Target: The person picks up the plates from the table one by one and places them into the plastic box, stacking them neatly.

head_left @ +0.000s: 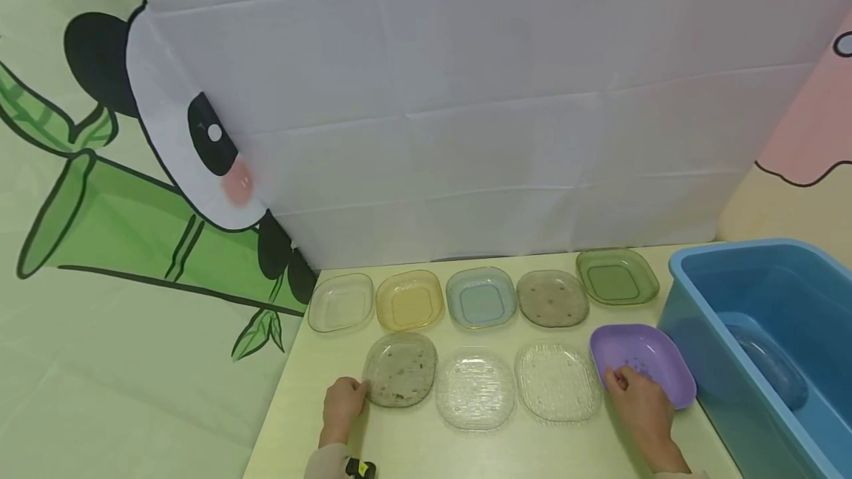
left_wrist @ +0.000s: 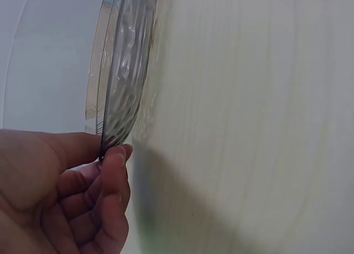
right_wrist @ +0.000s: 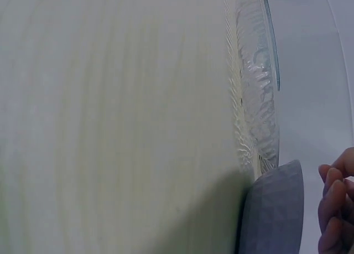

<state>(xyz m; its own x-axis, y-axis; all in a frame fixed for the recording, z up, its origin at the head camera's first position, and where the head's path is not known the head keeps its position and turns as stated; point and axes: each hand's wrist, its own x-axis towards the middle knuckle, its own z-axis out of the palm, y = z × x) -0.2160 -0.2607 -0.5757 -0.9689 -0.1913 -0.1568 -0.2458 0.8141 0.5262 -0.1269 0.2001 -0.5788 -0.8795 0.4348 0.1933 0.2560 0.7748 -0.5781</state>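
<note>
The grey plate (head_left: pixel 401 369) lies at the left end of the front row on the pale table (head_left: pixel 406 449), just beside a clear plate (head_left: pixel 475 389), and the left hand (head_left: pixel 344 401) pinches its near-left rim between thumb and bent fingers. It looks like clear moulded glass or hard plastic – which of the two I cannot tell – so I would judge it light enough for one hand, stiff, fairly slick on the rim, and liable to chip or crack if it is glass. The rim is the sensible hold: thumb on the lip, fingers beneath, with the ribbed side perhaps adding some grip. The right hand (head_left: pixel 640 405), well apart from the left, looks from the head view to be at the near-left edge of the purple plate (head_left: pixel 652 350); the right wrist view shows a gap between its loosely curled fingers and that plate, with nothing held in them. The left wrist view gives what the head view hides: the dimpled outer side and the fingertips tucked under the edge, though not plainly whether the base is off the table. Only the head view shows the dark flecks on the grey plate and the blue tub (head_left: pixel 719 375) on the right.
</note>
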